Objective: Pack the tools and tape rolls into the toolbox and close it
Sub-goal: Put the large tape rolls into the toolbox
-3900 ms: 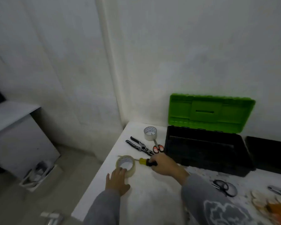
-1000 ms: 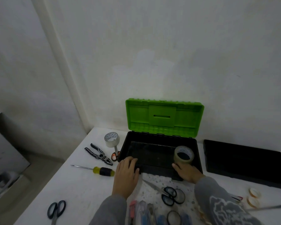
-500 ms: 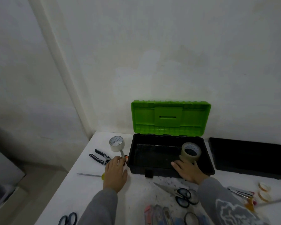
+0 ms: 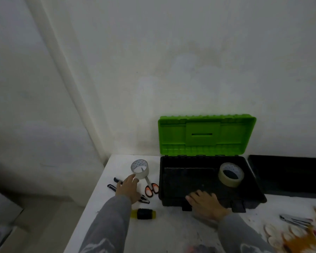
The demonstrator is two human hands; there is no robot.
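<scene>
The left sleeve hides the yellow-and-black screwdriver's (image 4: 143, 214) shaft. The left hand (image 4: 129, 189), fingers straight, covers the black pliers (image 4: 111, 186), its fingertips at the clear tape roll (image 4: 140, 168). The right hand (image 4: 206, 204) lies flat on the front rim of the open black, green-lidded toolbox (image 4: 171, 201), which holds the tan tape roll (image 4: 231, 174). White bench (image 4: 153, 234), pale corner walls.

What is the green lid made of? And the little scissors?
Green lid: probably plastic, matte, with moulded ribs and one even bright colour. Scissors: the orange handles look like smooth plastic; the thin grey blade looks like metal, but it is dim.
</scene>
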